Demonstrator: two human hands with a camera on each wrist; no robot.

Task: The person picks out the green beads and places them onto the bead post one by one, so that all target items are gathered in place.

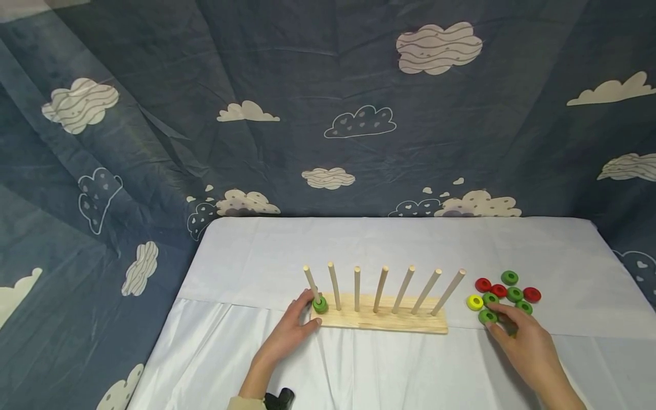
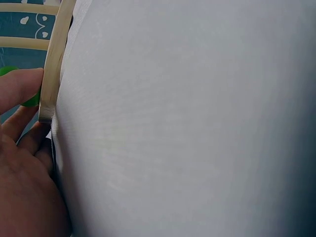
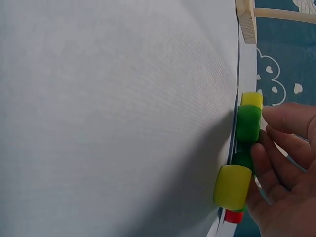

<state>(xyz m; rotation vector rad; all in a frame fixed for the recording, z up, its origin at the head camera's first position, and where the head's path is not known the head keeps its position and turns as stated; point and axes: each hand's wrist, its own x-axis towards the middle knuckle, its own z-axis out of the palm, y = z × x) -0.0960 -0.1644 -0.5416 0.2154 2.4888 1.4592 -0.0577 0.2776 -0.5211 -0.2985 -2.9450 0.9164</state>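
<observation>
A wooden peg rack point(image 1: 379, 322) with several upright pegs stands on the white-covered table. Green rings point(image 1: 320, 306) sit at the bottom of its leftmost peg. My left hand point(image 1: 291, 329) holds the rack's left end, thumb along the front edge and fingers behind, as the left wrist view also shows. On the right, my right hand point(image 1: 530, 347) reaches over loose rings, thumb and forefinger right at the edge of a green ring point(image 1: 487, 316). In the right wrist view that green ring point(image 3: 249, 123) rests on the cloth, close beside the thumb tip; the fingers are loosely bent.
Around the right hand lie red rings point(image 1: 532, 294), more green rings point(image 1: 509, 278) and a yellow ring point(image 1: 475, 302). Another yellow ring point(image 3: 232, 187) is near the palm side. A dark cloud-patterned curtain point(image 1: 328, 74) hangs behind the table point(image 1: 256, 245).
</observation>
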